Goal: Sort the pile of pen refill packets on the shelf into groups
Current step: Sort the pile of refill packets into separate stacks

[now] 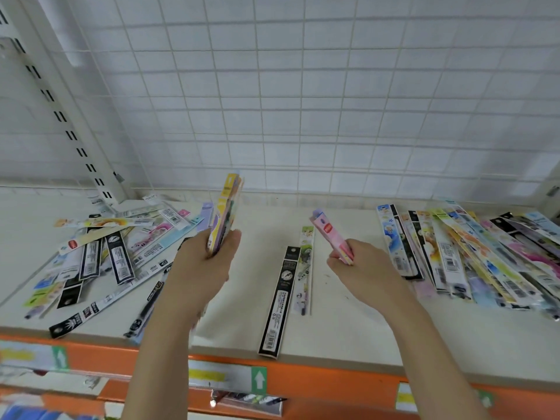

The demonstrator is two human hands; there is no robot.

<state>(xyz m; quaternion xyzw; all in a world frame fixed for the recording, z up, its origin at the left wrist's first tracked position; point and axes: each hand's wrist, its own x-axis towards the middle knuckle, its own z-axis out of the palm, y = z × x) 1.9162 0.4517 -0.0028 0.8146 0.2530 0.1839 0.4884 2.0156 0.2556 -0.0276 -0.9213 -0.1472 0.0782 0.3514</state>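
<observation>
Left hand [202,262] is gripping an upright fanned bundle of pastel refill packets [225,211], long axis pointing far, right hand [359,263] is pinching a slim pink packet [331,234] tilting far-left, above the white shelf [333,325] strip between left heap [115,253] and right rows [472,256].

Both bare forearms are extending forward and upward from the lower frame edge. The left hand [203,262] is gripping with fingers curled and thumb pressing on top. The right hand [360,265] is pinching closed, thumb against fingertips, wrist angled inward.
</observation>
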